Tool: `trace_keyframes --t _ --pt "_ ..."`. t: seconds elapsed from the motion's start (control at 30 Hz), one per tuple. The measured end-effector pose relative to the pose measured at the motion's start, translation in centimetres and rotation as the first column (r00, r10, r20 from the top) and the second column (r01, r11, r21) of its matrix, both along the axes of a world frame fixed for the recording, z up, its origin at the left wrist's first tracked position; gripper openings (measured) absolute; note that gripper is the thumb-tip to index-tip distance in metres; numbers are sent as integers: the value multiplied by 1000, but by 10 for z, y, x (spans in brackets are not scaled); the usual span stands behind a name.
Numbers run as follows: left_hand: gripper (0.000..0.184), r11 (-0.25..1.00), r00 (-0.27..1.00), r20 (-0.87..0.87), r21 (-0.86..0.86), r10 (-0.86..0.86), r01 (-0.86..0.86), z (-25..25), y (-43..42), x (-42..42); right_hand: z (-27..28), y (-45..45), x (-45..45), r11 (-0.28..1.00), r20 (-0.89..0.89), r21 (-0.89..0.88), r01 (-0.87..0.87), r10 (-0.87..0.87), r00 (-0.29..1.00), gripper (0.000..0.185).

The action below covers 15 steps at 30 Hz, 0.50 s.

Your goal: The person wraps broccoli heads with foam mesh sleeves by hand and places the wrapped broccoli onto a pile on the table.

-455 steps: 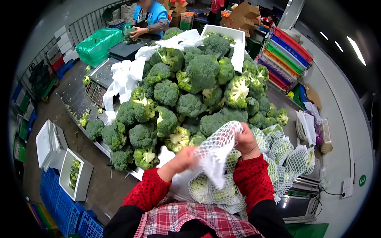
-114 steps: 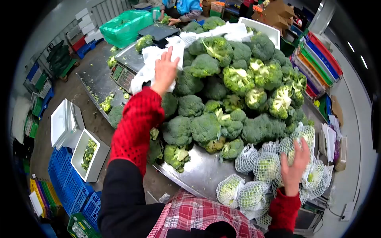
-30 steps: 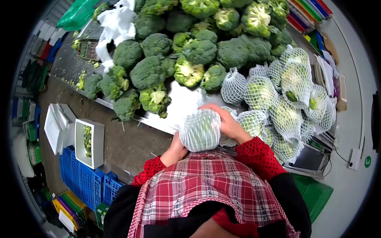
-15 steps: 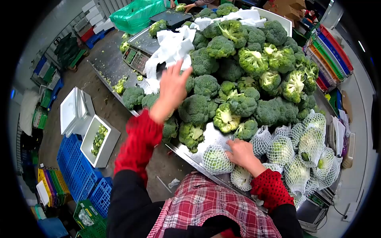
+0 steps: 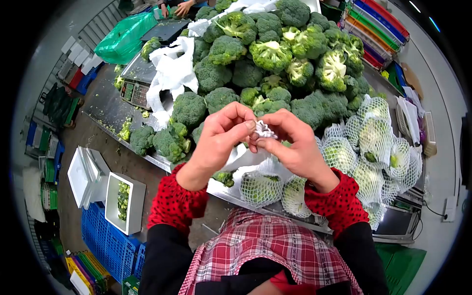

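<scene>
My left hand (image 5: 219, 142) and my right hand (image 5: 292, 147) meet above the table, both pinching a bunched white foam net (image 5: 264, 130) between their fingertips. Behind them rises a large pile of loose broccoli (image 5: 226, 50). Just below my hands a netted broccoli head (image 5: 261, 189) lies near the metal table's edge. More netted heads (image 5: 376, 140) are heaped to the right. A stack of white nets (image 5: 173, 69) lies on the left of the pile, beside a scale's keypad (image 5: 135, 94).
A green-lined bin (image 5: 125, 39) stands at the back left, near a co-worker's hands (image 5: 184, 8). On the floor at left are a white foam box (image 5: 136, 201) with broccoli bits and blue crates (image 5: 105, 241). Coloured crates (image 5: 376, 29) are stacked back right.
My left hand has come back from the white nets to meet my right hand, which has left the netted head by the edge. A white net is now between them. The view has shifted.
</scene>
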<state>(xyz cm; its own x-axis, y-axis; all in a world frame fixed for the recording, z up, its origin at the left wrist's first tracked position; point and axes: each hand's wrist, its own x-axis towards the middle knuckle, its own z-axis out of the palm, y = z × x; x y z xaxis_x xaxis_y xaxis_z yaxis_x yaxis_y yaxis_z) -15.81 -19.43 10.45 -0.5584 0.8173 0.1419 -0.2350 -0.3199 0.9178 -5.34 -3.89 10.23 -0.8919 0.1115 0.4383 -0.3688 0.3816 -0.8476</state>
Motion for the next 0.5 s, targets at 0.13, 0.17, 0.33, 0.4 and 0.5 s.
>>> trace_keyframes --t 0.13,0.17,0.33,0.4,0.5 --pt "22 998 953 299 57 -40 24 -21 8 21 -13 5 14 816 268 -572 84 89 959 18" --pt "33 1000 959 282 -2 -22 24 -34 12 25 -19 3 15 788 263 -602 127 45 964 16" --pt "16 938 919 203 -145 339 -314 -77 20 65 -60 -5 28 757 355 -594 274 -60 933 14" --pt "11 903 905 106 -175 413 -392 -94 15 62 -66 -12 39 866 251 -458 200 -89 964 21" --pt "8 880 874 135 -165 467 -444 -95 19 74 -72 0 51 962 341 -223 158 -75 937 23"
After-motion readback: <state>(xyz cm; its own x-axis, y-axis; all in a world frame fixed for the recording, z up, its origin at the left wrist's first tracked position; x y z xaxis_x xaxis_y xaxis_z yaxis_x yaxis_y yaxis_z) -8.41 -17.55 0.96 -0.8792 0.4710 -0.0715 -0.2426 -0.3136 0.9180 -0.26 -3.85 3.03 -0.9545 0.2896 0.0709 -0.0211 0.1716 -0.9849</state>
